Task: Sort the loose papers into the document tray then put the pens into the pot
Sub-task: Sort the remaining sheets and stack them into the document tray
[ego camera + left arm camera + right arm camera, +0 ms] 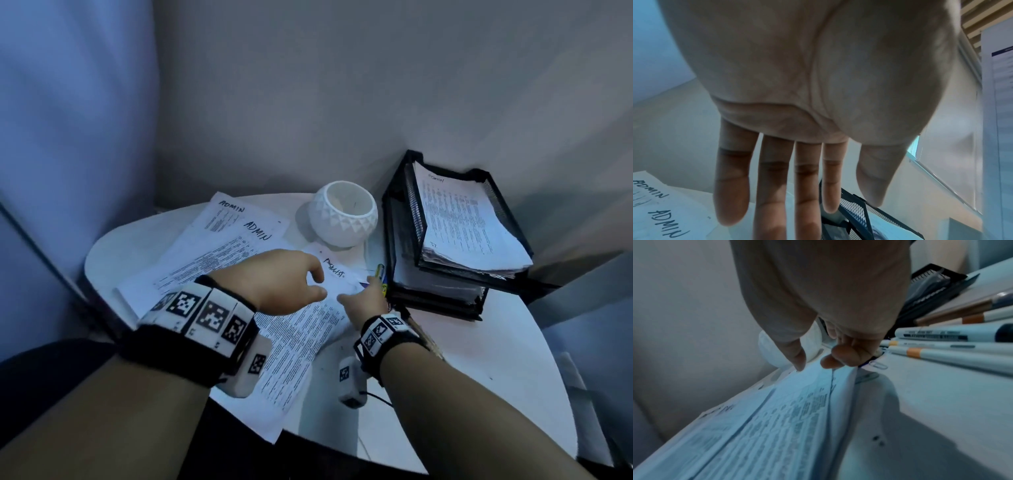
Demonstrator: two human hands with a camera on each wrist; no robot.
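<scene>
Loose printed papers [219, 260], some marked ADMIN [663, 216], lie spread over the round white table [479, 359]. My left hand [320, 284] hovers over them with straight, relaxed fingers [731, 203] and holds nothing. My right hand [356, 294] is at the far corner of the top sheet [789, 418]. Its thumb and curled fingertips [828, 364] pinch that corner, and the sheet's right edge is raised with a crease. Several pens [941, 345] lie just right of that hand [813, 365]. The white faceted pot [342, 219] stands behind the papers. The black mesh document tray [397, 240] holds papers.
The tray [855, 211] stands at the table's back right, close to the pot and the pens [380, 274]. A paper clip [877, 365] lies beside my right fingers. A grey wall runs behind the table. Bare tabletop [941, 402] shows at the front right.
</scene>
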